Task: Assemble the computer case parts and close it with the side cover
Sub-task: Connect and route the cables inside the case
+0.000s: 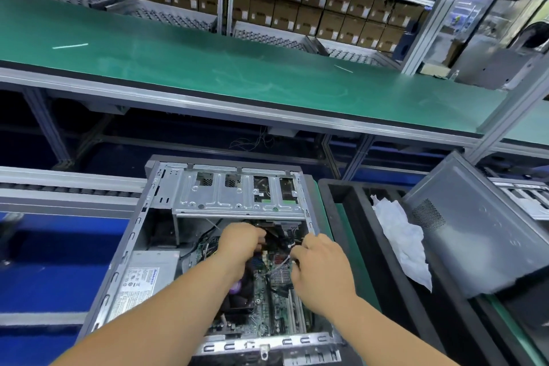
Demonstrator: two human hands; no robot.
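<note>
An open grey computer case [133, 235] lies on its side before me, its motherboard [276, 309] exposed. A silver drive cage [237, 193] spans its far end and a power supply [148, 273] sits at its left. Both my hands are inside, just below the cage. My left hand [237, 244] has its fingers curled down among black cables. My right hand [320, 264] pinches a thin pale cable [283, 261] over the board. What the left fingers hold is hidden. A grey side cover [475, 235] leans at the right.
A black foam-lined bin [350, 187] with crumpled white wrapping [404, 241] stands right of the case. A green conveyor belt [208, 68] runs across beyond, with shelves of cardboard boxes [297, 6] behind. A roller rail [68, 184] lies to the left over a blue surface.
</note>
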